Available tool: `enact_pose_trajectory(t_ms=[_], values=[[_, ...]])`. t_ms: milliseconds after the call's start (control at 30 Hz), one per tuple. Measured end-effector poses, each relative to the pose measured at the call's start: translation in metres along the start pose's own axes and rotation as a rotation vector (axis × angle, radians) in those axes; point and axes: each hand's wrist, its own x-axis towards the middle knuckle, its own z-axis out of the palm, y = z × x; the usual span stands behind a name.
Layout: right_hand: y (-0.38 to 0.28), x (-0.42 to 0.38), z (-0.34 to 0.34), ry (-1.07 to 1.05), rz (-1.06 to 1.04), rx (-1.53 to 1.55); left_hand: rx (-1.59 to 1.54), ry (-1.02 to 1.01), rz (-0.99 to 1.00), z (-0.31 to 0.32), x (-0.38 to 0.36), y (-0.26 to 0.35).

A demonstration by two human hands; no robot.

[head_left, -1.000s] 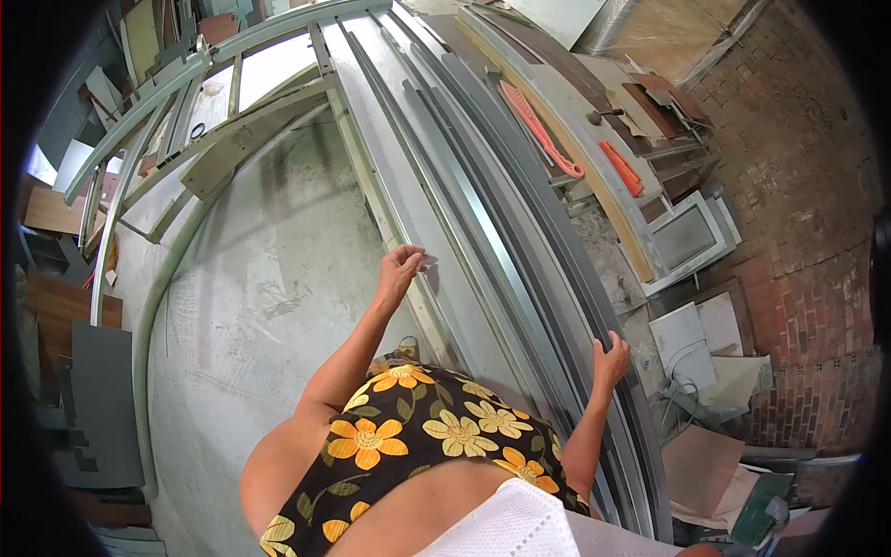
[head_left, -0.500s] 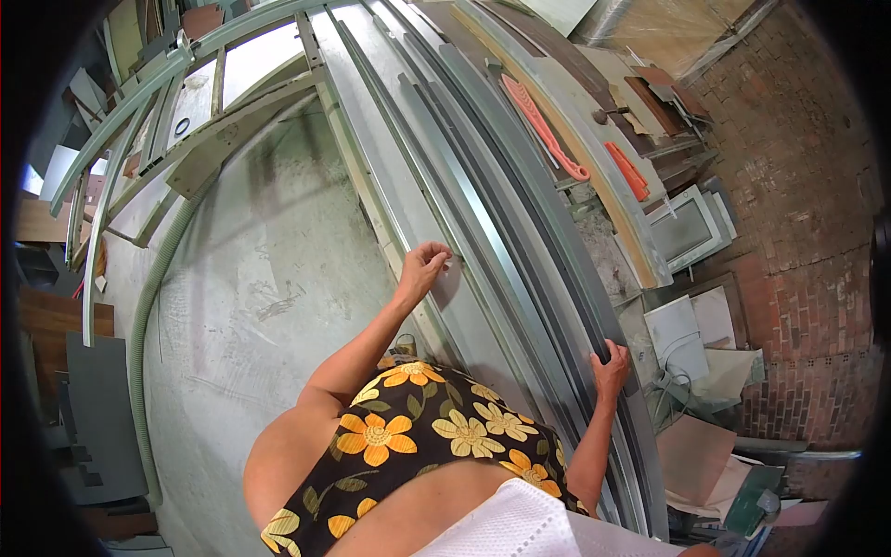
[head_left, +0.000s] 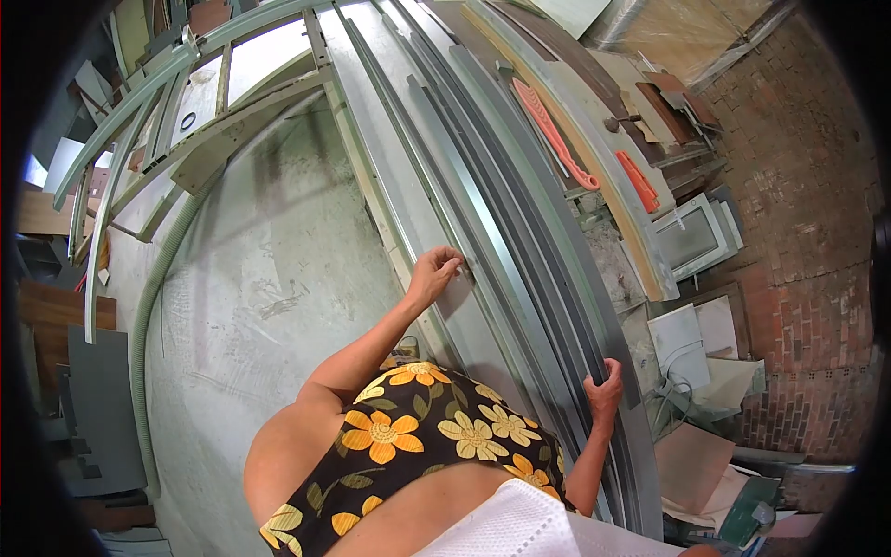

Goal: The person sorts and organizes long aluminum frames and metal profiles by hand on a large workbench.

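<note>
Long grey metal profiles (head_left: 487, 209) lie side by side along the bench, curving in the wide view. My left hand (head_left: 436, 276) is above the flat light-grey strip (head_left: 394, 176) at their near side, thumb and fingertips brought together in a pinch. Whatever those fingers hold, if anything, is too small to make out. Over the outer dark profiles, my right hand (head_left: 605, 392) has its thumb and index finger curved and apart, with a gap between them. Whether its lower fingers touch a profile is hidden.
Beyond the profiles are an orange-red handled tool (head_left: 555, 135), a hammer (head_left: 624, 121) and red pieces (head_left: 638, 181) near a wooden beam (head_left: 640, 251). A metal frame (head_left: 246, 102) and green hose (head_left: 153, 316) are at left. Panels (head_left: 682, 348) lean beside the brick floor.
My right hand has slid slightly toward my body, and its thumb and index finger have spread apart. My left hand has shifted slightly right in the view, still pinched. The view has tilted a little.
</note>
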Motion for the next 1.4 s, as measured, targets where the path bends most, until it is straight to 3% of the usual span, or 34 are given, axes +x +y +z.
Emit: enact_pose_trajectory(t_ms=[100,200,600,1000,1233,1400], values=[[-0.007,0.0,0.004,0.052,-0.087,-0.055,0.054,-0.007,0.01,0.004,0.004,-0.004],[-0.014,-0.002,0.002,-0.01,-0.014,-0.178,0.065,-0.029,-0.011,0.012,0.005,-0.003],[-0.006,-0.002,0.02,0.018,-0.162,-0.064,0.399,0.005,0.005,0.028,-0.001,0.017],[-0.006,0.005,0.021,-0.103,-0.038,-0.008,0.56,-0.046,0.001,0.048,-0.012,0.024],[-0.017,0.01,0.028,-0.091,-0.043,-0.126,0.529,-0.039,-0.051,0.047,-0.011,0.021],[-0.02,0.01,0.035,-0.054,0.023,-0.141,0.547,-0.017,0.034,0.044,-0.006,0.012]])
